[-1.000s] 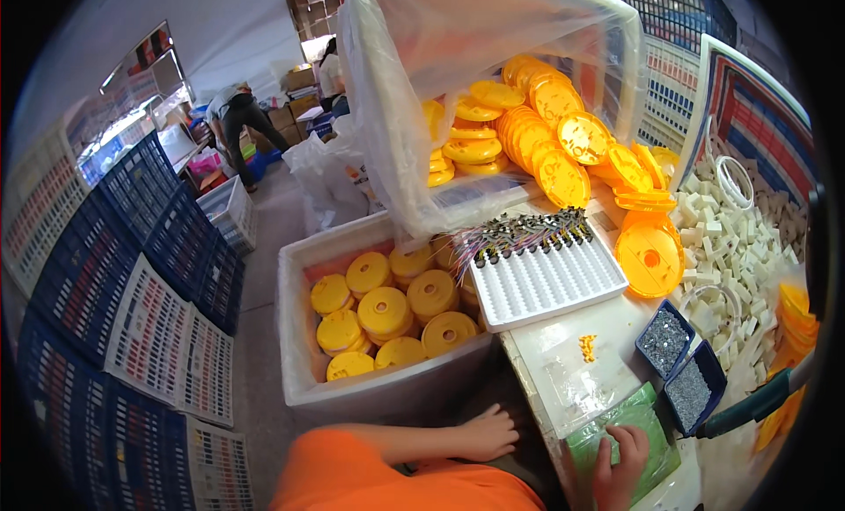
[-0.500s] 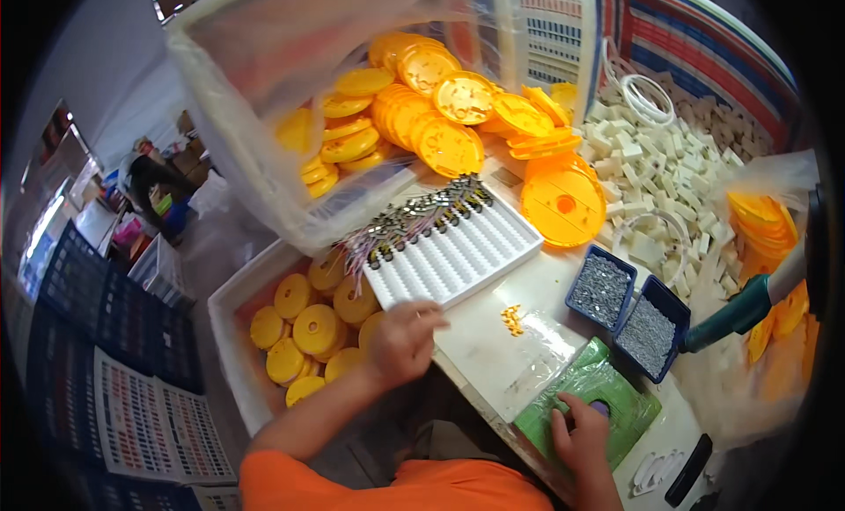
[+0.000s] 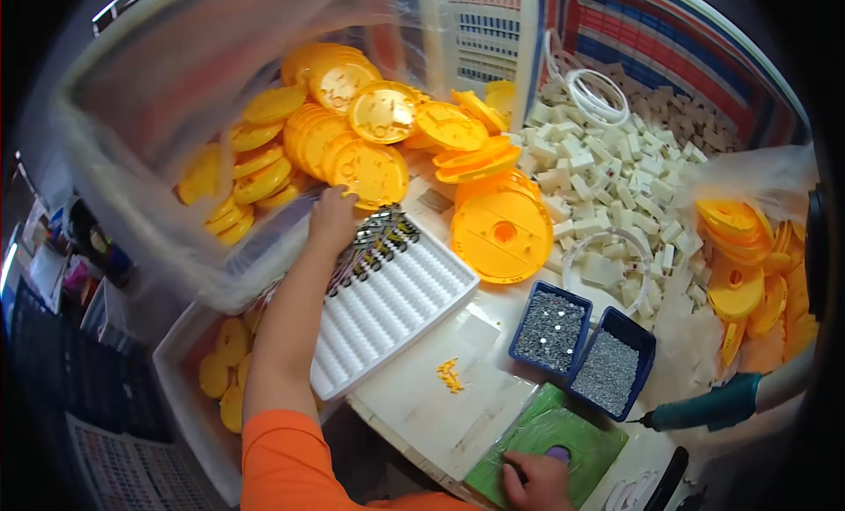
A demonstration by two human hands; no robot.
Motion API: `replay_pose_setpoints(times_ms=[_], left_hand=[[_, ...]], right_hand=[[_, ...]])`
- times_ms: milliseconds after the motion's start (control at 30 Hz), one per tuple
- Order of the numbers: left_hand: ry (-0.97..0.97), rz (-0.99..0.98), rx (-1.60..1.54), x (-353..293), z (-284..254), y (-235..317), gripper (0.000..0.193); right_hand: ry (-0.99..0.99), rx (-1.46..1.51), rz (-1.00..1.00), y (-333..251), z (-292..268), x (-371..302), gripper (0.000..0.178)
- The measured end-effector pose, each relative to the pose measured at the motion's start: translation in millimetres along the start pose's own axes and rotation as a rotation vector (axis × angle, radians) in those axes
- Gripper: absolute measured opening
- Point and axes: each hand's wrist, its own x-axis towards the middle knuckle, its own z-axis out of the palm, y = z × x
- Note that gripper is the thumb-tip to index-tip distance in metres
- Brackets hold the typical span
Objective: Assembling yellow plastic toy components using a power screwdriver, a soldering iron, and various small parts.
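Observation:
My left hand (image 3: pixel 333 219) is stretched out over the far end of the white ribbed tray (image 3: pixel 400 304). Its fingers are closed at the lower rim of a round yellow plastic cover (image 3: pixel 371 172) lying against a pile of similar covers. Small wired parts (image 3: pixel 374 247) lie along the tray's far side, partly hidden by my left forearm. At the near edge, my right hand (image 3: pixel 539 480) rests on a green block wrapped in clear film (image 3: pixel 550 436), fingers loosely apart and nothing seen in them. A purple spot (image 3: pixel 559 454) shows on the block beside its fingertips.
Two blue bins (image 3: pixel 510 348) of small metal parts stand right of a few tiny yellow pieces (image 3: pixel 450 375). A green-handled power screwdriver (image 3: pixel 713 405) hangs at the right. White blocks (image 3: pixel 607 172) pile up behind. A box of yellow discs (image 3: pixel 220 370) sits at left.
My left hand has moved from the tray's near corner out to the yellow covers. My right hand stays on the green block. The view has turned rightward.

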Motion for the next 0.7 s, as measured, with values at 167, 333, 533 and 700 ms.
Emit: replay_pose_setpoints(times_ms=[167,333,533,700], left_hand=[[0.039,0.041,0.197,30.6,28.5,-19.2,0.023],[-0.033,0.127,0.304,41.2,22.2,-27.0,0.021],[0.089,0.207,0.044,38.1,-45.9,-2.4,0.013],[0.231,0.325,-0.400,-14.6,-99.3,33.8,0.021]], right_hand=[[0.040,0.026,0.011,-3.6,-4.2,4.5,0.015],[0.137,0.043,-0.010,-4.6,0.5,1.2,0.014],[0.042,-0.024,-0.003,4.0,1.4,-7.6,0.018],[0.078,0.059,0.001,7.0,4.5,-6.7,0.020]])
